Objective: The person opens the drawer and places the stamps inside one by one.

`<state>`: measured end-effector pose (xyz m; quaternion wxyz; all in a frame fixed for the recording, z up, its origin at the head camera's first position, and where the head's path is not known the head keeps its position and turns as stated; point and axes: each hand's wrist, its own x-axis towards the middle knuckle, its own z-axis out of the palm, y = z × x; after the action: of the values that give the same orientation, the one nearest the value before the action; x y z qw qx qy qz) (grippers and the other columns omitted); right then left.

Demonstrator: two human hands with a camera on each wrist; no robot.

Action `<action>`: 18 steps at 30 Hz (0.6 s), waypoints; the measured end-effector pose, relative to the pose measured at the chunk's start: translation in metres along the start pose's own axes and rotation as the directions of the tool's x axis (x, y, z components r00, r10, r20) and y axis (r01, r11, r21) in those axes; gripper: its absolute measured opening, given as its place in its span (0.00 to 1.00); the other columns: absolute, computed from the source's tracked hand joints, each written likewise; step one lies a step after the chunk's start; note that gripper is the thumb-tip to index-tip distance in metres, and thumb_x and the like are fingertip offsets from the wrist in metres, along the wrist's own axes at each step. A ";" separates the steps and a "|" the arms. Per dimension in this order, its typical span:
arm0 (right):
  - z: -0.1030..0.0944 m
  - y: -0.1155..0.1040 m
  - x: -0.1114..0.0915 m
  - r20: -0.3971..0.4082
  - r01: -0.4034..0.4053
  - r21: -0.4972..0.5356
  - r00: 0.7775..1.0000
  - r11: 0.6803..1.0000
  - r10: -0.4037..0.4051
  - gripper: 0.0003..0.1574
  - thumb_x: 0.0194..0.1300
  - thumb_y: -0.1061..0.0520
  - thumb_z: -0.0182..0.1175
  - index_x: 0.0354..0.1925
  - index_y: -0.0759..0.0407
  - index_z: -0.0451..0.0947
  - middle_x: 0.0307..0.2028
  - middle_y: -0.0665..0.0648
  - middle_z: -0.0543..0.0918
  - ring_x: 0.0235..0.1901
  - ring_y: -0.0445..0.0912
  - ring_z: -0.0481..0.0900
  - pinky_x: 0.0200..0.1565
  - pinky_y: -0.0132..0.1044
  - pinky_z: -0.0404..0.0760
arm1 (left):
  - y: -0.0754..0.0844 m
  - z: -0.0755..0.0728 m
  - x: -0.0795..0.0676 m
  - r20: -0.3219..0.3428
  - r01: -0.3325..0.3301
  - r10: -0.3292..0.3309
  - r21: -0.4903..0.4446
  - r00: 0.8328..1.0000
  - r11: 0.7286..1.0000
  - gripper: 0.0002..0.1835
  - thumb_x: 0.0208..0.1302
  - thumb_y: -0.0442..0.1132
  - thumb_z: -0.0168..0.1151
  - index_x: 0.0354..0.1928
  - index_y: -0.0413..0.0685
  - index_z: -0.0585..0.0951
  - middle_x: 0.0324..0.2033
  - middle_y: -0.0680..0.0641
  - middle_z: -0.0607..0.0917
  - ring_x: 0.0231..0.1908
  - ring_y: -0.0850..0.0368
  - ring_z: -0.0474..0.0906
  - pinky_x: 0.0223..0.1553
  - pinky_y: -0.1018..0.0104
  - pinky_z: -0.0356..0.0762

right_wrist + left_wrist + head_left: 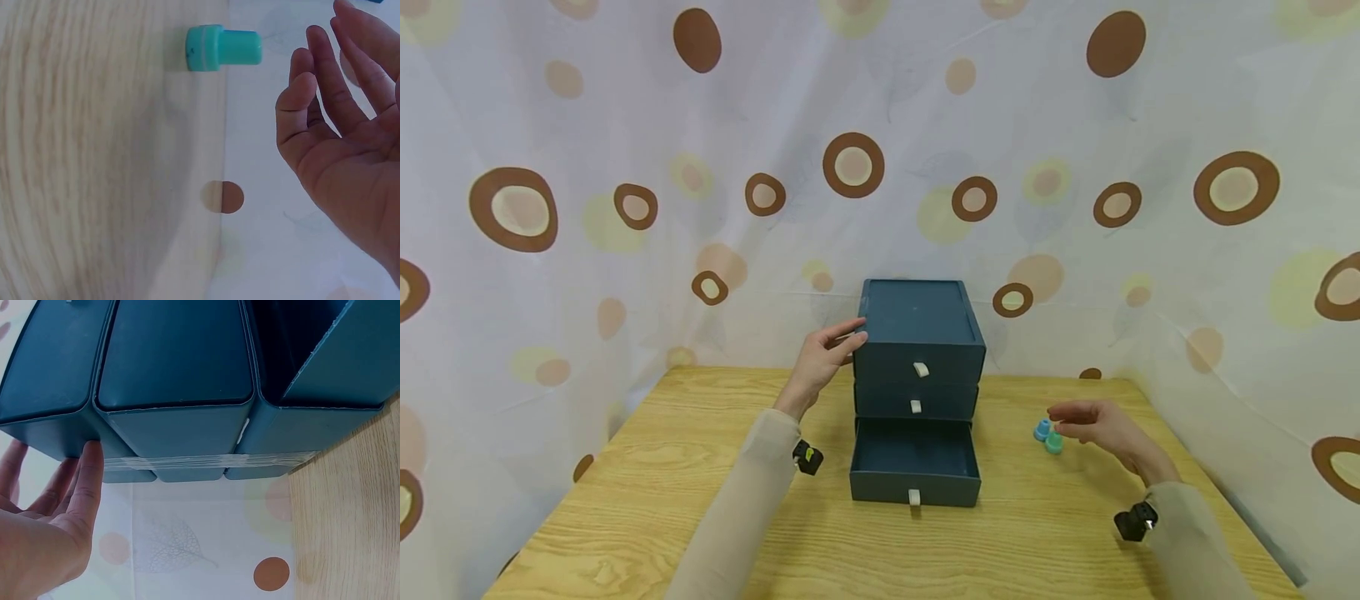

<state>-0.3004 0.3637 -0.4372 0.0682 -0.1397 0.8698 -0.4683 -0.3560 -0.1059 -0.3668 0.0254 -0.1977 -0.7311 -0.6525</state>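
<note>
A dark blue three-drawer desktop organizer (917,312) stands on the table, its bottom drawer (880,487) pulled out with nothing visible inside. My left hand (820,362) rests its extended fingers against the organizer's left side, near the top. The left wrist view also has that hand (59,531) touching the side wall. To the right stand two small stamp-shaped pieces, each with a wide base and narrower top, one blue (1042,430) and one teal (1054,444). Just beside and above them hovers my right hand (1108,429), fingers loosely bent around nothing. The right wrist view contains only the teal piece (225,48), apart from the fingers.
The wooden table (662,500) carries the organizer near its back edge. Behind and at both sides hangs a pale curtain (790,108) with brown circles. White pull tabs (921,369) mark the drawer fronts. Clear tape (206,462) runs along the organizer's side.
</note>
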 end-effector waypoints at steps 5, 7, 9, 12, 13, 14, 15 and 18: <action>0.000 0.009 0.000 0.016 0.006 0.004 1.000 1.000 -0.006 0.31 0.70 0.53 0.60 0.65 0.68 0.70 0.64 0.71 0.72 0.57 0.49 0.77 0.59 0.56 0.74 | 0.000 0.001 0.000 -0.005 0.009 -0.009 -0.003 1.000 1.000 0.23 0.71 0.47 0.59 0.66 0.56 0.75 0.68 0.49 0.72 0.64 0.49 0.72 0.62 0.50 0.73; -0.001 0.012 0.001 0.031 0.004 0.001 1.000 1.000 -0.004 0.31 0.70 0.53 0.60 0.65 0.68 0.70 0.63 0.71 0.72 0.58 0.56 0.76 0.57 0.49 0.77 | -0.001 0.001 0.000 -0.007 0.003 -0.003 -0.001 1.000 1.000 0.23 0.71 0.47 0.59 0.66 0.56 0.75 0.68 0.49 0.72 0.64 0.49 0.72 0.62 0.49 0.73; -0.001 0.014 0.001 0.054 0.006 0.010 0.999 1.000 -0.006 0.32 0.69 0.54 0.61 0.64 0.70 0.70 0.63 0.72 0.72 0.59 0.60 0.75 0.53 0.41 0.79 | -0.001 0.001 0.000 -0.010 -0.002 0.002 0.000 1.000 1.000 0.23 0.71 0.47 0.59 0.66 0.56 0.75 0.68 0.49 0.72 0.64 0.49 0.72 0.62 0.49 0.73; -0.002 0.018 0.002 0.084 0.022 0.015 0.996 1.000 -0.023 0.31 0.69 0.55 0.60 0.64 0.71 0.70 0.62 0.74 0.73 0.58 0.62 0.76 0.49 0.38 0.81 | -0.002 0.001 0.000 -0.008 -0.006 0.006 0.000 1.000 1.000 0.23 0.71 0.47 0.59 0.66 0.56 0.75 0.68 0.49 0.72 0.64 0.48 0.72 0.62 0.49 0.73; -0.002 0.020 0.002 0.093 0.024 0.023 0.995 0.999 -0.026 0.31 0.70 0.56 0.60 0.64 0.71 0.69 0.61 0.74 0.73 0.58 0.60 0.76 0.49 0.39 0.81 | -0.002 0.001 0.000 -0.009 -0.004 0.004 -0.002 1.000 1.000 0.23 0.71 0.47 0.59 0.66 0.56 0.75 0.68 0.49 0.72 0.64 0.49 0.72 0.62 0.49 0.73; -0.002 0.021 0.002 0.100 0.029 0.027 0.995 0.999 -0.031 0.31 0.70 0.56 0.60 0.64 0.72 0.69 0.61 0.75 0.73 0.57 0.58 0.77 0.48 0.40 0.82 | -0.002 0.001 0.000 -0.008 -0.005 0.005 -0.001 1.000 1.000 0.23 0.71 0.47 0.59 0.66 0.56 0.75 0.68 0.49 0.72 0.64 0.49 0.72 0.62 0.49 0.73; -0.001 0.022 0.002 0.107 0.031 0.033 0.994 0.999 -0.034 0.31 0.70 0.57 0.60 0.64 0.72 0.69 0.61 0.75 0.73 0.57 0.55 0.78 0.48 0.41 0.82 | -0.001 0.001 0.000 -0.007 -0.006 0.006 0.001 1.000 1.000 0.23 0.71 0.47 0.59 0.66 0.56 0.75 0.68 0.49 0.72 0.64 0.48 0.72 0.62 0.49 0.73; 0.000 0.025 0.003 0.123 0.026 0.058 0.992 0.998 -0.033 0.30 0.70 0.58 0.59 0.64 0.73 0.68 0.61 0.75 0.73 0.54 0.45 0.80 0.48 0.43 0.83 | -0.001 0.001 0.000 -0.005 -0.005 0.005 0.004 1.000 1.000 0.23 0.71 0.48 0.59 0.66 0.57 0.75 0.68 0.49 0.72 0.64 0.49 0.72 0.62 0.50 0.73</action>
<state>-0.3080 0.3760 -0.4580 0.1191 -0.1795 0.8482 -0.4839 -0.3558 -0.1055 -0.3680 0.0293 -0.1980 -0.7318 -0.6515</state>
